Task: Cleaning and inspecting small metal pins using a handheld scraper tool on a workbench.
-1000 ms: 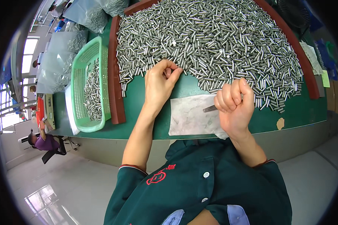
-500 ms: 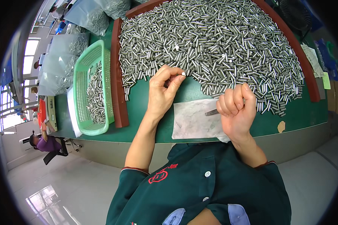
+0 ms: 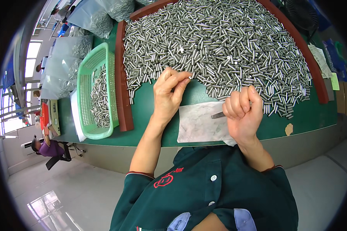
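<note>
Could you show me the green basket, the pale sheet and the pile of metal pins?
Green basket [image 3: 112, 84]: head view, on its right side wall.
Pale sheet [image 3: 196, 126]: head view, on its bare left part.
Metal pins [image 3: 219, 42]: head view, mid-pile.

The left hand reaches farther out than the right, thumb and forefinger pinched together, its left forearm slanting far and right. The right hand is curled into a loose fist, its right forearm leaning left.
</note>
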The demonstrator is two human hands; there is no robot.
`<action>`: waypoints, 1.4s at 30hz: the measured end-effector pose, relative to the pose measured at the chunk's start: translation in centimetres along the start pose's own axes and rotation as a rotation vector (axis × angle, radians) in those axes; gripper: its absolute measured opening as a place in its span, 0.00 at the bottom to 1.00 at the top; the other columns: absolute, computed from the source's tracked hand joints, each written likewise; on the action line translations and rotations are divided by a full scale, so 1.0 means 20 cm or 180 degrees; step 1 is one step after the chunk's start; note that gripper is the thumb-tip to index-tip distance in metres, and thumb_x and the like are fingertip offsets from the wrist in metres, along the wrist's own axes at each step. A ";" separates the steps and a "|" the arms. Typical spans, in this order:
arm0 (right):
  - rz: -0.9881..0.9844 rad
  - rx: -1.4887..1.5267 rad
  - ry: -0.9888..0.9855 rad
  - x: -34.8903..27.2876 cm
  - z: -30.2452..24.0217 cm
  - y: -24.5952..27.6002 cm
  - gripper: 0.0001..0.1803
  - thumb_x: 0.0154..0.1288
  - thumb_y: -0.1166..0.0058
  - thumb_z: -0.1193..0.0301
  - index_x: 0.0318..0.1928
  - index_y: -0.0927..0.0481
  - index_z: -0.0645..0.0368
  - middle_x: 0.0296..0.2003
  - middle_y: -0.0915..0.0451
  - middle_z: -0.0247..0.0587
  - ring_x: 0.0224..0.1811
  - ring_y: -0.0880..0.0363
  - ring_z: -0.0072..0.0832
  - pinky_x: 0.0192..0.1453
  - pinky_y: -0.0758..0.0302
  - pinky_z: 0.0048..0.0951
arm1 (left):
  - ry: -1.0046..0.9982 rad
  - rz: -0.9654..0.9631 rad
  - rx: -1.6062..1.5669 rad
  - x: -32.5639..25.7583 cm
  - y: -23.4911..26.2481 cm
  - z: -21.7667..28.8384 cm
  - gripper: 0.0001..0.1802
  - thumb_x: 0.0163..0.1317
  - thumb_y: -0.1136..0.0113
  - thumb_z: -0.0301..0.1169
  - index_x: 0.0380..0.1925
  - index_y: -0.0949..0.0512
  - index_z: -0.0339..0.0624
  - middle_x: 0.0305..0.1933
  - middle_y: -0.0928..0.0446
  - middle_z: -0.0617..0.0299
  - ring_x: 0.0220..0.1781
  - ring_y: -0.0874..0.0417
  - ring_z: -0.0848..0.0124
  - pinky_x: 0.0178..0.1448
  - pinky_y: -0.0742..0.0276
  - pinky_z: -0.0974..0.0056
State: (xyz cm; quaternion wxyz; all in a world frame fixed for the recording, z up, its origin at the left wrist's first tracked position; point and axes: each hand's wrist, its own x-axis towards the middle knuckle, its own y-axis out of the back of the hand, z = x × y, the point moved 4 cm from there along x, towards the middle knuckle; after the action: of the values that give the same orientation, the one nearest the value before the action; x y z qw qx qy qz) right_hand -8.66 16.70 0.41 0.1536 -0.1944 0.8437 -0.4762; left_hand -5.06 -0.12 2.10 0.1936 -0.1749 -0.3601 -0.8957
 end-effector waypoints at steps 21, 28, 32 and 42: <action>-0.0100 -0.0218 0.0053 0.01 0.00 -0.01 0.21 0.65 0.73 0.63 0.13 0.47 0.50 0.07 0.50 0.25 0.09 0.59 0.16 0.14 0.56 0.20 | 0.0557 -0.1394 0.0469 -0.24 0.02 0.28 0.05 0.41 0.41 0.24 0.21 0.26 0.38 0.12 0.34 0.60 0.13 0.34 0.69 0.18 0.39 0.67; -0.0274 -0.0462 -0.0213 -0.04 0.04 -0.06 0.22 0.65 0.73 0.63 0.13 0.46 0.51 0.07 0.50 0.26 0.10 0.58 0.16 0.16 0.55 0.21 | 0.0641 -0.1266 0.0608 -0.35 -0.03 0.24 0.05 0.42 0.39 0.21 0.19 0.26 0.34 0.12 0.32 0.59 0.12 0.33 0.71 0.18 0.38 0.69; -0.0219 -0.0473 -0.0238 -0.03 0.07 -0.04 0.21 0.65 0.72 0.63 0.13 0.46 0.52 0.08 0.49 0.26 0.10 0.58 0.16 0.16 0.55 0.21 | 0.0769 -0.1211 0.0544 -0.36 -0.05 0.23 0.04 0.43 0.39 0.22 0.20 0.25 0.33 0.13 0.31 0.59 0.13 0.31 0.72 0.19 0.36 0.70; -0.0123 -0.0210 -0.0222 -0.04 0.10 -0.03 0.22 0.64 0.68 0.66 0.12 0.45 0.54 0.08 0.47 0.27 0.10 0.57 0.13 0.14 0.57 0.18 | 0.1053 -0.0988 0.0421 -0.38 -0.05 0.24 0.05 0.42 0.40 0.23 0.16 0.27 0.36 0.12 0.31 0.56 0.13 0.31 0.64 0.19 0.36 0.65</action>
State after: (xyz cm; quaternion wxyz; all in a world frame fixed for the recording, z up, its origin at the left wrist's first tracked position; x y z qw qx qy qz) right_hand -6.99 15.34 0.08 0.1671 -0.2322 0.8492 -0.4439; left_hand 1.80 5.59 1.31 0.1210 0.0448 -0.4040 -0.9056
